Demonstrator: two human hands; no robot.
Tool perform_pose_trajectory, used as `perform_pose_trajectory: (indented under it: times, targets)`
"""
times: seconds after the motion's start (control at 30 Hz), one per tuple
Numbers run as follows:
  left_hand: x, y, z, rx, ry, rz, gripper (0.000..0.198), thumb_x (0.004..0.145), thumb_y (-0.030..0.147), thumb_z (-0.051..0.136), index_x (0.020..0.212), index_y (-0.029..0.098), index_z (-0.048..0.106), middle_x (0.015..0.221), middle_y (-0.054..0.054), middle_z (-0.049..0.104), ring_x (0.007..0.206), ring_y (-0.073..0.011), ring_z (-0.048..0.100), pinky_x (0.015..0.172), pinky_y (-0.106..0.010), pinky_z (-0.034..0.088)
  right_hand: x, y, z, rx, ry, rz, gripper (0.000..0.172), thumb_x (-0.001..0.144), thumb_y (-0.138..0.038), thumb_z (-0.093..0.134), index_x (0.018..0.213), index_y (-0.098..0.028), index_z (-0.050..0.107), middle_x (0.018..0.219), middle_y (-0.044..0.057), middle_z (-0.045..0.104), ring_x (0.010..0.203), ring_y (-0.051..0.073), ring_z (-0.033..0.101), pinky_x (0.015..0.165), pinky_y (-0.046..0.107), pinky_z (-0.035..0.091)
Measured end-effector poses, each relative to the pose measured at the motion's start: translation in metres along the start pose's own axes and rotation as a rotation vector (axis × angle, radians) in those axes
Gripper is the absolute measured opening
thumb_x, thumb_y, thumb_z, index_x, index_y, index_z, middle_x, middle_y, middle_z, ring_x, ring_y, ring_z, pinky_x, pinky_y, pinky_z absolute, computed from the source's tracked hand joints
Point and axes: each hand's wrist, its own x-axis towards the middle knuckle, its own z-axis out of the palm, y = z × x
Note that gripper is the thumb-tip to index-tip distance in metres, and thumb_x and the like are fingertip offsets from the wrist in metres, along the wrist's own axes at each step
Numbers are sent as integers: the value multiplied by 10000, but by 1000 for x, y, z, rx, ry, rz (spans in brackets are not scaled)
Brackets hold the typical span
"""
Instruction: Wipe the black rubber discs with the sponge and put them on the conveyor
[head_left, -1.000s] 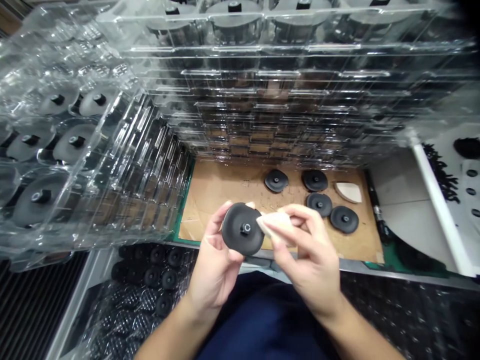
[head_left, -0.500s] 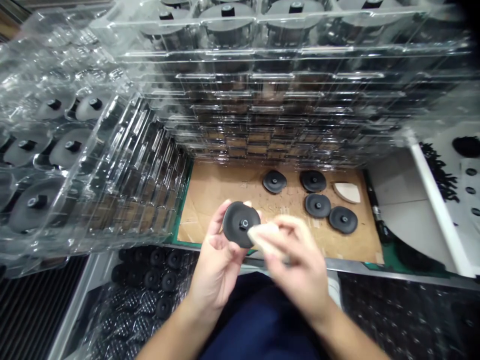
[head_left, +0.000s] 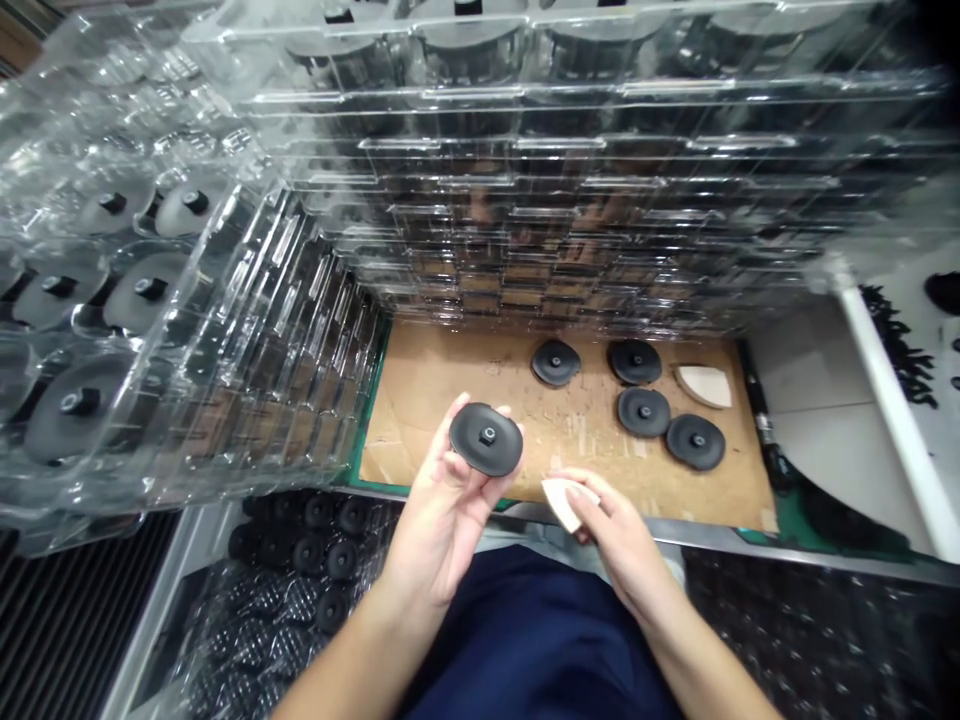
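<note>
My left hand (head_left: 442,510) grips a black plastic disc (head_left: 472,455) by its edge, with the short hollow stub in its middle facing up. Held between thumb and fingers of my right hand (head_left: 611,525) is a cream wedge-shaped sponge (head_left: 561,500), a little to the right of the disc and apart from it. Beyond my hands, on a cardboard sheet (head_left: 435,365), lie several more discs of the same kind, among them one disc (head_left: 546,372) by itself and another disc (head_left: 686,455) at the right. A second wedge-shaped sponge (head_left: 705,387) rests near them.
Tall stacks of clear plastic trays (head_left: 525,160) rise at the back, with another tray stack (head_left: 247,300) at the left, holding discs. A white panel (head_left: 814,370) borders the right side. Below left are more trayed black parts (head_left: 307,550).
My right hand has drawn the sponge away from the disc, down and to the right. The disc in my left hand has tilted. The view has shifted slightly.
</note>
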Motion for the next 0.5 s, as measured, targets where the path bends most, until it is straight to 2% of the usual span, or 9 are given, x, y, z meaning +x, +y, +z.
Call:
perform_pose_trajectory:
  times: [0.07,0.13,0.2,0.27,0.3,0.37,0.4,0.43,0.5]
  targets:
    - [-1,-1,1,12,-1,0,621,686,357,761,1249,250,522,1232,-100,639,1115,-259,613,968,-370,485,4,-25,-2,-22,25,-79,284,775,-424,648,926,-186,681,827,39,669,675,162,596,541,242,472]
    - [-3,-4,3,26,-2,7,596,683,345,767,1226,243,545,1234,-93,637,1128,-252,602,951,-347,496,4,-52,2,-92,63,-274,222,803,-339,630,987,-217,663,987,39,673,883,187,610,731,279,497]
    - [-5,-7,4,51,-19,-15,584,669,349,777,1202,225,572,1203,-90,654,1099,-240,614,913,-308,513,-1,-77,11,-237,66,-594,204,850,-228,564,1043,-224,630,1025,39,670,936,184,595,821,303,466]
    - [-8,-8,5,85,-42,-70,533,683,337,768,1174,208,604,1146,-86,681,1051,-223,635,876,-273,524,-8,-93,20,-412,-38,-838,213,874,-139,485,1041,-191,607,966,53,675,883,181,592,797,315,453]
    - [-9,-7,4,101,-39,-91,496,694,314,762,1158,213,619,1117,-74,694,1024,-212,646,856,-256,529,-11,-98,24,-487,-137,-864,212,878,-113,462,1025,-176,601,933,52,675,850,176,590,771,310,449]
    - [-11,-6,5,108,-16,-93,454,667,238,783,1102,243,653,1064,-30,713,961,-176,665,810,-210,532,-14,-104,29,-609,-320,-807,200,890,-93,438,991,-162,596,904,41,674,803,162,586,726,295,436]
    - [-11,-5,6,106,-16,-87,444,631,211,806,1053,251,675,1020,-10,723,919,-159,674,783,-190,532,-14,-106,30,-649,-354,-775,199,899,-92,430,989,-159,595,921,40,676,805,159,587,724,293,428]
    - [-11,-4,7,106,-30,-85,416,602,211,824,995,244,694,969,-1,730,881,-150,678,764,-181,532,-13,-107,32,-669,-324,-782,199,907,-101,423,994,-152,595,932,46,678,802,162,586,726,300,419]
    - [-11,-2,9,105,-81,-114,366,579,248,838,922,217,715,895,-11,734,868,-158,679,788,-197,531,-12,-109,34,-659,-153,-875,223,913,-117,397,1014,-116,596,911,81,675,786,185,575,727,329,402]
